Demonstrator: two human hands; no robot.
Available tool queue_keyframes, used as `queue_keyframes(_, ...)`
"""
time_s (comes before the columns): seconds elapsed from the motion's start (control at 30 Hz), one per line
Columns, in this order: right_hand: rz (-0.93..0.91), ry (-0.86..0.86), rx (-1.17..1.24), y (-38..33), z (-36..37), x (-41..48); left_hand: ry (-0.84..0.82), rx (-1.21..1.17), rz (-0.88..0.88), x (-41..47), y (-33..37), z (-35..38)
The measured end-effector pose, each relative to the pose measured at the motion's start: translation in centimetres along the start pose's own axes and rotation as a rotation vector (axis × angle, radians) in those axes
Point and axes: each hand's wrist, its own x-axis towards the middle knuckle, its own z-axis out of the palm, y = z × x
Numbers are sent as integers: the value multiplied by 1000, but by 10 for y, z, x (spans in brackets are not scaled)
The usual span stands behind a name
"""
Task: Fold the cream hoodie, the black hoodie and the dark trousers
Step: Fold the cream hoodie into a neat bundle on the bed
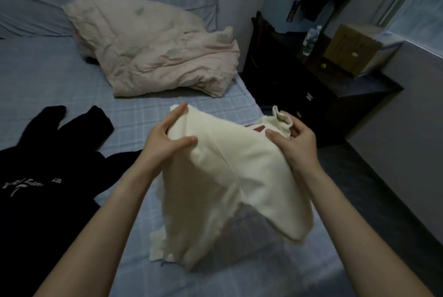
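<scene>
Cream hoodie (223, 176): held above bed (60, 85), hem trailing. Left hand (165, 139) and right hand (293, 146) pinch the top edge, possibly shoulders. Advice: lay flat, smooth first. Black hoodie (36, 164): left, unfolded.

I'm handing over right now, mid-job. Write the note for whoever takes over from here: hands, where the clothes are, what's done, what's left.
Left hand: grips the cream hoodie at its upper left edge.
Right hand: grips a bunched part of it on the right.
The cream hoodie hangs between the hands, lifted over the bed, unfolded.
Black hoodie: lies unfolded on the bed, to the left.
Dark trousers: cannot be told apart from the dark cloth there.
Done: no folded garment in view.
Left: fold the cream hoodie, then the black hoodie and the trousers.
</scene>
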Motion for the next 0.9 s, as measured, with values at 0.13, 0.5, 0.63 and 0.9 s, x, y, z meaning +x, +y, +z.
queue_keyframes(0.13, -119, -37, -33, -21, 3, 59, 76, -21, 52, 38, 31, 4)
queue_keyframes(0.5, 180, -292, -289, 182, 3, 70, 174, -19, -438, -7, -160, 82)
queue_keyframes(0.63, 385, -331, -292, 272, 5, 31, 167, -63, -655, -34, -241, 104)
queue_keyframes(0.9, 418, -528, -331, 304, 27, -11, 171, -27, -714, -67, -288, 87)
